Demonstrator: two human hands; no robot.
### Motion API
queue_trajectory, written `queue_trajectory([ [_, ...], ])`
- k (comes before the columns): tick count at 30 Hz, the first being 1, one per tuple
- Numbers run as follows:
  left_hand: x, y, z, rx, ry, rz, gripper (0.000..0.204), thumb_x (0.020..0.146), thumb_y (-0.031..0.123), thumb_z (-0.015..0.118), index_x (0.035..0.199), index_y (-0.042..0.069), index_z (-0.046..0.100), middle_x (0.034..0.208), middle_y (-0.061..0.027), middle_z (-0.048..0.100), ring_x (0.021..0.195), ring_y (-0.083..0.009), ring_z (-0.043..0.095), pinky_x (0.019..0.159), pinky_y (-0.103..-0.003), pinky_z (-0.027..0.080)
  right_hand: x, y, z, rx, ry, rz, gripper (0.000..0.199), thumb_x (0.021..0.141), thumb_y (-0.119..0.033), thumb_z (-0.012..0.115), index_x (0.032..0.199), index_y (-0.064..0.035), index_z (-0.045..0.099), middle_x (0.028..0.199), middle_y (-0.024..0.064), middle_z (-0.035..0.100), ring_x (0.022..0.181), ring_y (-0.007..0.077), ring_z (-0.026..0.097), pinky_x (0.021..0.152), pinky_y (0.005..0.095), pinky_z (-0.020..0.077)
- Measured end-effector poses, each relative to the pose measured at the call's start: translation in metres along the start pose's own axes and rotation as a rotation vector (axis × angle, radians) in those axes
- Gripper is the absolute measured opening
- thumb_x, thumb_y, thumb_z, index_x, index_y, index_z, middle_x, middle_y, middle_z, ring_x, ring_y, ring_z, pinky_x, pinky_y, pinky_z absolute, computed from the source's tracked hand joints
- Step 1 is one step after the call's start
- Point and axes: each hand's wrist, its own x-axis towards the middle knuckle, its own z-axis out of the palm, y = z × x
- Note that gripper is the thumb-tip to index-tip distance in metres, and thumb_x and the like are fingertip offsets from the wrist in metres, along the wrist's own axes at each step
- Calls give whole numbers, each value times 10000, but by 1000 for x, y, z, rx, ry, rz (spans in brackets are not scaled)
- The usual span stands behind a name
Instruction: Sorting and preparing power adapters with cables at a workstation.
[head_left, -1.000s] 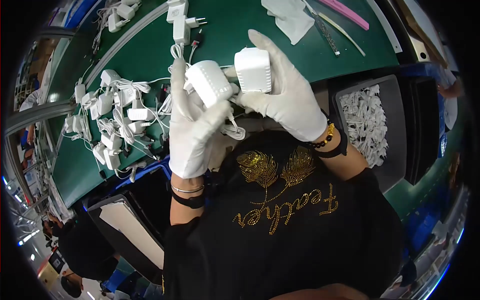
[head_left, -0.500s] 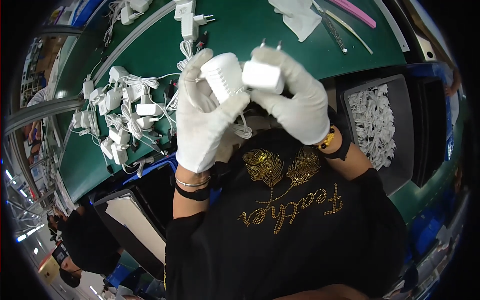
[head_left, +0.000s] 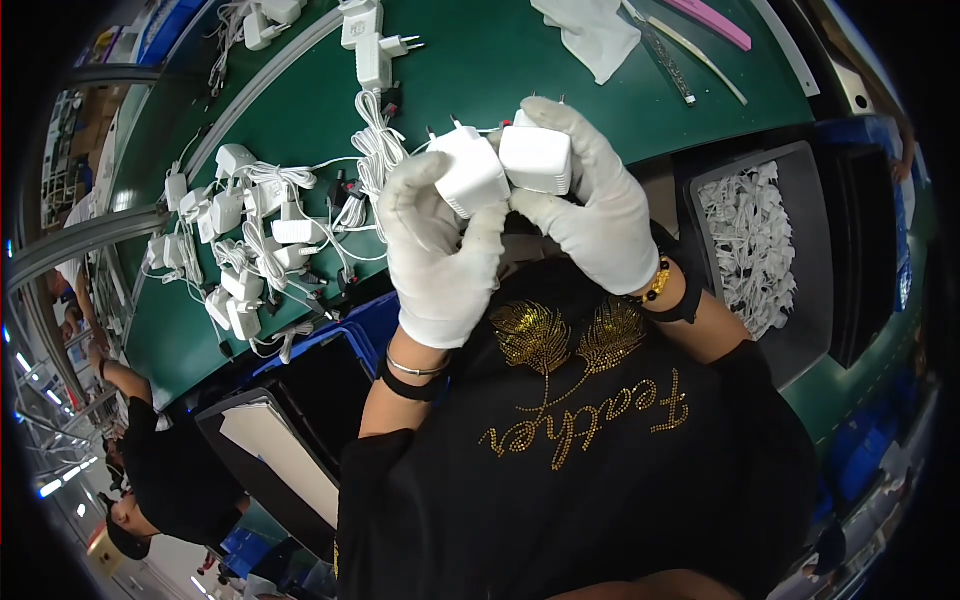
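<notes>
Both my hands wear white gloves and are raised over the near edge of the green bench. Between thumb and fingers, my left hand (head_left: 440, 245) grips a white power adapter (head_left: 470, 172), its two plug pins pointing away from me. My right hand (head_left: 592, 195) pinches a second white power adapter (head_left: 535, 158) close beside it, pins also toward the far side. The two adapters nearly touch; I cannot tell whether they do. A coiled white cable (head_left: 378, 150) lies on the bench just beyond my left hand.
Left on the green bench (head_left: 480, 60) lies a heap of white adapters (head_left: 240, 270) with cables. More adapters (head_left: 372, 60) stand farther back. A white cloth (head_left: 598, 40) and a pink strip (head_left: 708, 20) lie far right. Right of me, a grey bin (head_left: 808, 250) holds many white pieces.
The left adapter has turned so its smooth face and pins show instead of its ribbed side. My left hand has moved slightly right and down; the right adapter has tilted a little.
</notes>
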Motion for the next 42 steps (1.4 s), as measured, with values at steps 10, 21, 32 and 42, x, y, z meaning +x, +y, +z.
queue_trajectory([
  [10,-12,-20,-14,25,-148,272,652,798,-169,665,1324,73,365,1242,-116,476,1197,-234,523,953,-375,510,5,4,-13,59,-40,38,729,836,81,669,1469,-56,336,1302,127,534,1164,185,548,1005,317,448],
  [21,9,29,-37,321,-118,35,479,941,75,581,1396,32,439,1264,-160,514,1157,-316,543,993,-395,450,39,-19,19,-189,-168,-364,870,873,-392,721,1505,-20,253,1259,169,533,1146,281,561,989,350,447],
  [32,241,80,-141,1564,-154,260,907,741,335,822,1455,22,360,1345,-238,520,1246,-347,525,1038,-390,429,127,-38,-36,1611,-354,150,797,953,-618,443,1485,-55,256,959,180,610,657,230,603,381,302,457],
  [42,469,-93,-198,1931,-347,-81,1179,632,591,794,1533,82,230,1596,-204,182,1477,-368,168,1203,-416,126,130,-10,-22,1626,-244,412,741,925,-715,373,1277,-81,528,696,119,606,351,144,389,317,237,311],
])
